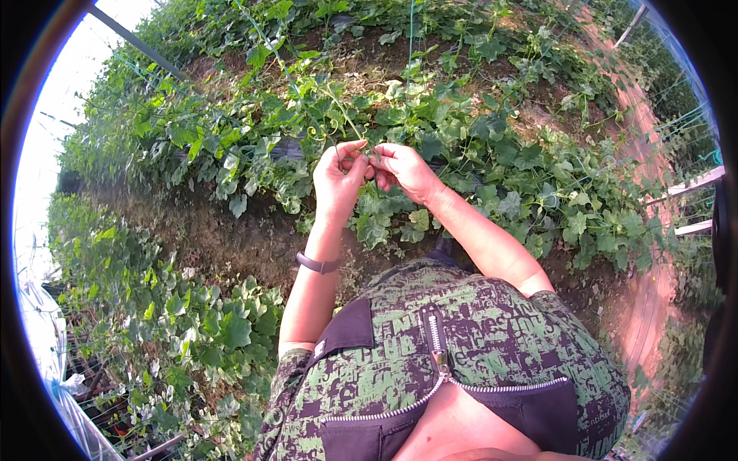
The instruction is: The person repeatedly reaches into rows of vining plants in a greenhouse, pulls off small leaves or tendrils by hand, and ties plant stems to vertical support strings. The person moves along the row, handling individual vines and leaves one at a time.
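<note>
My left hand (345,178) and my right hand (400,170) meet over a row of leafy climbing plants. Between my fingertips a thin green vine stem (345,112) is pinched, its upper part rising away from me, with curled tendrils (316,132) beside my left hand. Some thin green strand hangs below the fingertips of my right hand; whether it is stem or string I cannot tell. A green string (275,52) slants down towards the plants just beyond my hands, and another green string (411,46) hangs upright to the right of it.
Leafy vines (507,150) spread on both sides of my hands. Bare soil (230,230) runs between this row and more plants (213,334) at lower left. A reddish dirt path (646,311) curves along the right. A metal pole (138,43) crosses the upper left; clear plastic sheeting (43,334) lines the left edge.
</note>
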Action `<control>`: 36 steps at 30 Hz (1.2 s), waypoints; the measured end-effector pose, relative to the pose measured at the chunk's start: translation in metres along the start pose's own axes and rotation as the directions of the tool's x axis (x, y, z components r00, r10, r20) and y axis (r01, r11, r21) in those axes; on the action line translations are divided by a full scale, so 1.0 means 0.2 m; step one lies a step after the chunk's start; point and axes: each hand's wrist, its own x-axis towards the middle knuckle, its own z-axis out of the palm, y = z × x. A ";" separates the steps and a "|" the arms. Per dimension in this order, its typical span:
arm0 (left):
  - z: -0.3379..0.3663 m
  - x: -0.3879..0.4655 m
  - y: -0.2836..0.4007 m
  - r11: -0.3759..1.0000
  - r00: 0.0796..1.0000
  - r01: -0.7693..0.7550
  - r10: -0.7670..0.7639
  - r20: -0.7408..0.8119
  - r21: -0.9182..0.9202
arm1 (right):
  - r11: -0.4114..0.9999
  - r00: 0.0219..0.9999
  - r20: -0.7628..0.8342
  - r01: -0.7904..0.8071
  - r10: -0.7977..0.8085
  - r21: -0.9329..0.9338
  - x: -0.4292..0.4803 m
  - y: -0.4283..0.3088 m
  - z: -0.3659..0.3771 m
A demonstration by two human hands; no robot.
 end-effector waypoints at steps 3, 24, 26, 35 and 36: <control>-0.04 0.02 -0.03 0.983 0.991 -0.129 0.125 0.040 0.132 | 0.999 1.000 0.002 0.016 -0.016 -0.043 -0.01 0.00 0.00; -0.08 0.00 0.00 0.903 0.993 -0.111 0.113 0.020 0.414 | 0.942 0.996 -0.069 0.029 -0.055 -0.333 -0.02 -0.02 0.05; -0.08 0.00 -0.01 0.897 0.993 -0.120 0.116 0.034 0.425 | 0.936 0.996 -0.074 0.021 -0.050 -0.351 -0.02 -0.02 0.04; -0.11 0.03 -0.01 0.959 0.995 0.034 -0.060 0.082 0.282 | 0.941 0.997 -0.056 0.028 -0.050 -0.338 -0.03 -0.01 0.05; -0.10 0.03 0.04 0.925 0.994 0.017 -0.055 0.090 0.380 | 0.940 0.997 -0.060 0.025 -0.049 -0.341 -0.02 0.00 0.05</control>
